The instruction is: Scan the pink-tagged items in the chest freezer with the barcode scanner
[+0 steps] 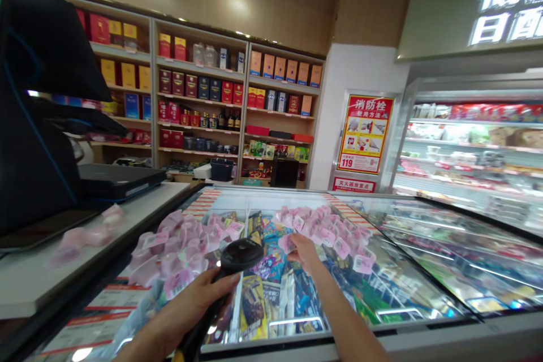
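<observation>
My left hand (193,302) is closed around the handle of a black handheld barcode scanner (241,254). The scanner's head points forward over the glass top of a chest freezer (229,197). To its right, my right hand (304,251) pinches a small translucent pink plastic pack (287,243). Similar pink packs with white barcode labels lie on the glass in a left heap (182,246) and a right heap (324,225). My right hand is at the near left side of the right heap. Colourful bagged goods (254,300) show through the glass beneath both hands.
On the left, a white counter (25,288) carries a dark checkout terminal (34,124) and a few more pink packs (91,235). Shelves of boxed goods (199,87) line the back wall. More glass-topped freezer (445,249) and a lit chiller (470,153) stand at right.
</observation>
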Tool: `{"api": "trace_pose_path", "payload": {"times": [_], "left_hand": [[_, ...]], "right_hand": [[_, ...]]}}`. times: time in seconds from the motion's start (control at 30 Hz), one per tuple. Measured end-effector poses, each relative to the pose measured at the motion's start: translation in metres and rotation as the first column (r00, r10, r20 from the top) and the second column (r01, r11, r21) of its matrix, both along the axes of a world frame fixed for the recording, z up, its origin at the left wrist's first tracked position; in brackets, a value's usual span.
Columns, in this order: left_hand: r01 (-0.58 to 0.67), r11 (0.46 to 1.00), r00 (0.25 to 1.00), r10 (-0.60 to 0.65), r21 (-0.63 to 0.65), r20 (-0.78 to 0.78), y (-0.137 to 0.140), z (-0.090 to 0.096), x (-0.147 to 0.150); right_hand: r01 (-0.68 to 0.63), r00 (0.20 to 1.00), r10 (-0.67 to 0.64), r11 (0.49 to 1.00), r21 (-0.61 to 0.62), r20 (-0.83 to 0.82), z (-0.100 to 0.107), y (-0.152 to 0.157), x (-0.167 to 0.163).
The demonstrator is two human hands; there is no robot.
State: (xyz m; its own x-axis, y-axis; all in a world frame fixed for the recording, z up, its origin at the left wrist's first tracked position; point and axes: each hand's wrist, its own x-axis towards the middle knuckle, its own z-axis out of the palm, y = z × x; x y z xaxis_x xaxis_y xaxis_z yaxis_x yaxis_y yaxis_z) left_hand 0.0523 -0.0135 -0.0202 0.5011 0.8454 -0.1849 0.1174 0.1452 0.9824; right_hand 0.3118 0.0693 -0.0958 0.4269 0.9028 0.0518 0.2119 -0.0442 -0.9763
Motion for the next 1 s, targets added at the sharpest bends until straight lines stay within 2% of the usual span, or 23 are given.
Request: {"api": "trace_pose_path", "payload": {"times": [0.07, 0.13, 0.23, 0.33, 0.43, 0.53, 0.7, 0.9, 1.0], "left_hand": [[0.002, 1.000, 1.000, -0.002, 0.022, -0.003, 0.002, -0.004, -0.001], [-0.013, 1.000, 1.000, 0.014, 0.025, -0.014, 0.003, -0.007, -0.002], [-0.060, 0.998, 0.998, 0.060, 0.021, -0.016, 0.001, -0.007, -0.003], [-0.096, 0.995, 0.995, 0.096, 0.002, -0.004, -0.003, -0.001, -0.006], [-0.129, 0.992, 0.992, 0.129, 0.009, 0.004, -0.006, 0.006, -0.014], [-0.153, 0.988, 0.988, 0.153, 0.030, 0.007, -0.007, 0.008, -0.022], [-0.146, 0.988, 0.989, 0.147, 0.048, -0.027, -0.007, 0.006, -0.023], [-0.092, 0.995, 0.995, 0.094, 0.047, -0.041, -0.004, 0.002, -0.014], [-0.080, 0.996, 0.996, 0.082, 0.050, -0.046, -0.002, -0.001, -0.013]], "right_hand": [[-0.010, 0.991, 0.012, 1.000, 0.010, -0.137, -0.004, 0.008, -0.012], [-0.003, 0.993, 0.004, 1.000, 0.009, -0.114, -0.005, 0.013, -0.021], [0.019, 1.000, -0.019, 1.000, 0.011, 0.008, -0.003, 0.015, -0.031], [0.038, 0.976, -0.055, 0.996, 0.081, 0.213, 0.003, 0.015, -0.040], [-0.066, 0.884, -0.026, 0.981, 0.180, 0.467, 0.006, 0.015, -0.050], [-0.099, 0.821, -0.030, 0.976, 0.194, 0.570, 0.006, 0.018, -0.058], [0.066, 0.889, -0.169, 0.967, 0.245, 0.425, 0.005, 0.024, -0.052], [0.108, 0.936, -0.200, 0.946, 0.305, 0.290, 0.004, 0.024, -0.039], [0.113, 0.941, -0.194, 0.953, 0.283, 0.278, 0.004, 0.024, -0.036]]}}
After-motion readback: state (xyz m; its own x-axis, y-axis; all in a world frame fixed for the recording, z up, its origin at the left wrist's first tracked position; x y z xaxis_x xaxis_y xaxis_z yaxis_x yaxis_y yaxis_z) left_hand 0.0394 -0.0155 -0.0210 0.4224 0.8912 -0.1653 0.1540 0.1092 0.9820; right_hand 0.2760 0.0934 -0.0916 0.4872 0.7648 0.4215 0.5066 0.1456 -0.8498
